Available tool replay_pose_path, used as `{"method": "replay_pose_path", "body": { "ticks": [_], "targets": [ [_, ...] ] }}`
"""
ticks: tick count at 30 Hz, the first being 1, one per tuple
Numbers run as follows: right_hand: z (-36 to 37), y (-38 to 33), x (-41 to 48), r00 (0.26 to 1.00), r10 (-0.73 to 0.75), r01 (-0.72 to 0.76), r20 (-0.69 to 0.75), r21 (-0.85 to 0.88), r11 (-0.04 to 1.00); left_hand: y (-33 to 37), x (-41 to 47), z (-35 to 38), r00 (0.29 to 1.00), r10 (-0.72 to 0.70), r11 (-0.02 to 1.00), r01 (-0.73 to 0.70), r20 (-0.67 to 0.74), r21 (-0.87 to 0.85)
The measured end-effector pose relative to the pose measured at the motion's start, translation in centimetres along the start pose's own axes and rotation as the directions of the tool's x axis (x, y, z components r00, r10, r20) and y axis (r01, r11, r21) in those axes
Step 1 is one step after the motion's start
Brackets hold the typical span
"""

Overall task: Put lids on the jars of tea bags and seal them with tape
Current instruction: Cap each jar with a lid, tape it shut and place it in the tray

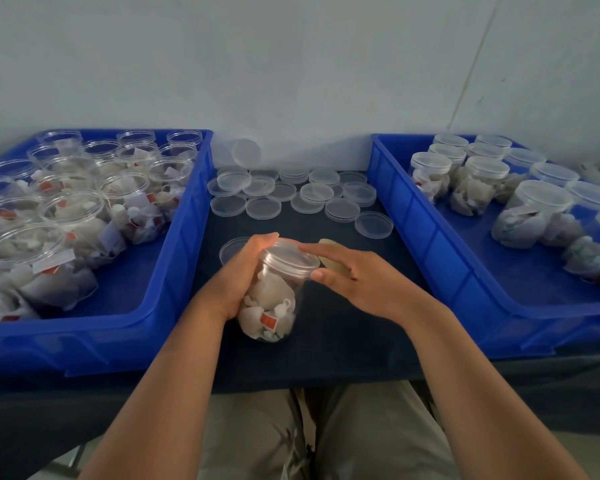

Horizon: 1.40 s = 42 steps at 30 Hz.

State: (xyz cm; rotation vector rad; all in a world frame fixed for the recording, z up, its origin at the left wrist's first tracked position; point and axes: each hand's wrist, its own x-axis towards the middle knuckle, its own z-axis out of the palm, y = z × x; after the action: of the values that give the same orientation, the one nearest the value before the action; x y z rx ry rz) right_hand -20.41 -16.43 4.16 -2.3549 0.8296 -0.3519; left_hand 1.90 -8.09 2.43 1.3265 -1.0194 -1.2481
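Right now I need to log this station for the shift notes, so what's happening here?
A person is lidding jars of tea bags. The left hand grips a jar over the dark table, while the right hand works a lid onto its mouth. The left bin holds open jars, the right bin lidded ones. Spare lids lie between them. No tape is on this jar that I can see.

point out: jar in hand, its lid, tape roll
jar (pixel 271 303): head view, clear wall over the tea bags.
lid (pixel 288 255): head view, flat top.
tape roll (pixel 336 266): head view, tan edge behind the right hand.
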Motion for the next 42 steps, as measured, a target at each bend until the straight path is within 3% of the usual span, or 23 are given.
{"method": "replay_pose_path", "body": {
  "ticks": [5, 7, 9, 10, 13, 15, 18, 23, 26, 31, 35, 38, 40, 42],
  "targets": [
    [1.9, -1.3, -0.2, 0.985, 0.009, -0.006, -0.173, 0.017, 1.0, -0.7, 0.2, 0.5, 1.0, 0.001, 0.996, -0.003, -0.029, -0.092],
    [2.0, -2.1, -0.6, 0.976, -0.013, 0.008, -0.216, -0.023, 1.0, -1.1, -0.3, 1.0, 0.971, 0.093, 0.995, -0.086, -0.221, 0.041],
    [2.0, -2.6, -1.2, 0.974, -0.013, -0.006, -0.225, -0.084, 0.996, -1.6, -1.3, 1.5, 0.827, 0.309, 0.943, -0.199, -0.47, 0.268],
    [2.2, -2.9, -1.4, 0.974, -0.014, -0.011, -0.228, -0.11, 0.994, -1.8, -2.1, 1.8, 0.764, 0.373, 0.919, -0.226, -0.527, 0.323],
    [3.0, -4.1, -1.9, 0.964, -0.05, 0.015, -0.263, -0.136, 0.991, -2.0, -4.1, 3.7, 0.816, 0.347, 0.923, -0.212, -0.462, 0.321],
    [3.4, -4.5, -1.8, 0.962, -0.059, 0.029, -0.265, -0.119, 0.993, -2.2, -4.4, 4.6, 0.805, 0.36, 0.912, -0.197, -0.471, 0.36],
    [3.3, -4.3, -1.5, 0.977, -0.055, 0.041, -0.207, -0.071, 0.997, -2.3, -3.7, 4.5, 0.776, 0.379, 0.909, -0.212, -0.503, 0.359],
    [2.2, -2.9, -1.8, 0.99, -0.054, 0.049, -0.127, -0.046, 0.998, -1.0, -2.1, 2.4, 0.842, 0.296, 0.943, -0.185, -0.451, 0.276],
    [2.2, -2.1, -2.2, 0.991, -0.062, 0.048, -0.121, -0.115, 0.992, -0.6, -1.4, 1.4, 0.885, 0.255, 0.954, -0.165, -0.389, 0.251],
    [1.7, -1.2, -1.9, 0.989, -0.029, 0.014, -0.144, -0.102, 0.995, -0.9, -0.8, -0.3, 0.923, 0.296, 0.946, -0.248, -0.244, 0.21],
    [1.9, -1.3, -0.7, 0.994, -0.044, 0.04, -0.105, -0.034, 0.999, -1.0, -0.4, -1.2, 0.989, 0.132, 0.991, -0.13, -0.071, 0.037],
    [2.5, -1.4, -0.5, 0.992, -0.016, 0.018, -0.127, 0.01, 1.0, -0.4, -0.7, -0.8, 0.999, 0.027, 0.996, -0.023, -0.041, 0.083],
    [2.6, -1.4, -0.8, 0.986, -0.003, 0.002, -0.164, -0.005, 1.0, 0.2, -1.0, -0.1, 0.987, 0.121, 0.971, -0.094, -0.11, 0.221],
    [2.4, -1.4, -1.2, 0.979, -0.001, -0.008, -0.202, -0.044, 0.999, 0.5, -1.6, 0.6, 0.896, 0.355, 0.884, -0.229, -0.266, 0.407]
  ]
}}
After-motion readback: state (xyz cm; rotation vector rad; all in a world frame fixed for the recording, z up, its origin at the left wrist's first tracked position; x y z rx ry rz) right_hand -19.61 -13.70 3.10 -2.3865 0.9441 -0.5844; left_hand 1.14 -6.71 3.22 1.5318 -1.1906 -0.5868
